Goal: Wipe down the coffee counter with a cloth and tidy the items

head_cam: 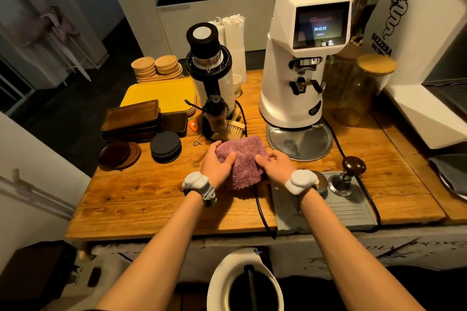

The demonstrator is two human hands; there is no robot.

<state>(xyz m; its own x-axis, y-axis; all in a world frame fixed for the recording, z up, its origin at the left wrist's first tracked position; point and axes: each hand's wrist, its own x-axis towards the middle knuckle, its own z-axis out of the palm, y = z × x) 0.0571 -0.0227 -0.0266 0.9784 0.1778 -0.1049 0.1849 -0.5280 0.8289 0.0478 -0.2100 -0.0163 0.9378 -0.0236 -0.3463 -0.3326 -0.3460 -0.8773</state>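
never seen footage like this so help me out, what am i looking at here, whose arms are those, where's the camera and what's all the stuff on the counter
The one picture comes from a wide-angle camera worn on a person's head, looking forward and down, so the arms are the wearer's own. There is no robot. Each wrist carries a pale grey band.

The left hand and right hand both grip a purple cloth resting on the wooden counter.

Behind the cloth stand a large white coffee grinder with a lit screen and a smaller black and white grinder, with a small brush at its base. To the left lie dark wooden trays, a yellow tray, stacked light wooden saucers and black round coasters. To the right, a tamper stands on a grey mat.
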